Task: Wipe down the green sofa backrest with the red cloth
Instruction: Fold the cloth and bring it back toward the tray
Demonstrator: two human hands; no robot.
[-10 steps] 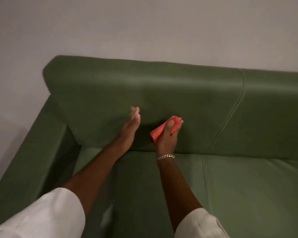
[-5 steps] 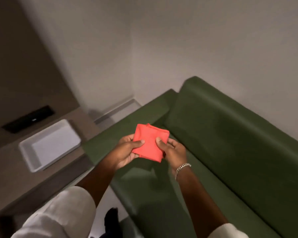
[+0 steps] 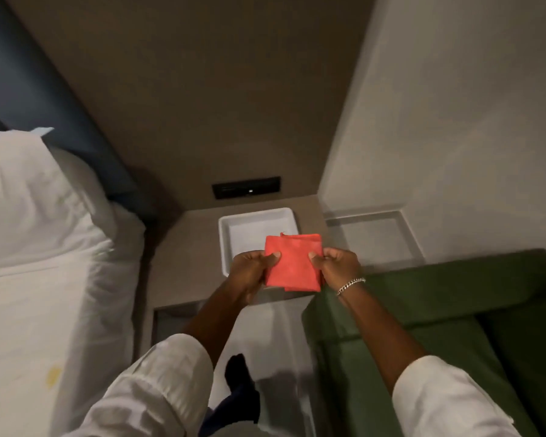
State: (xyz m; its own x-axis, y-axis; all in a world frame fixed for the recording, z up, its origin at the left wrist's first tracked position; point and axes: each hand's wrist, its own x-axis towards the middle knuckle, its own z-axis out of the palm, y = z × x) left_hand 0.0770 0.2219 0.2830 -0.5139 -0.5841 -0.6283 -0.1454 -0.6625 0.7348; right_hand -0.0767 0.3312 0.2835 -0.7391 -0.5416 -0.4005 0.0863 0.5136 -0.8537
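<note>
The red cloth [image 3: 292, 262] is folded into a flat square and held out in front of me, above the near part of a white tray. My left hand [image 3: 252, 270] pinches its left edge and my right hand [image 3: 338, 266] pinches its right edge, thumbs on top. The green sofa [image 3: 429, 313] lies at the lower right, only its armrest end and part of the seat in view. Its backrest is mostly out of frame.
A white rectangular tray [image 3: 252, 222] sits on a brown side table [image 3: 186, 266] between the sofa and a bed with white bedding [image 3: 44, 247]. A dark wall panel [image 3: 246, 187] is behind the tray. My foot in a dark sock [image 3: 238, 373] stands on the pale floor.
One second ago my right hand pressed the cloth on the backrest. Since then both hands took the folded cloth and my view swung left, from the sofa to the side table and tray.
</note>
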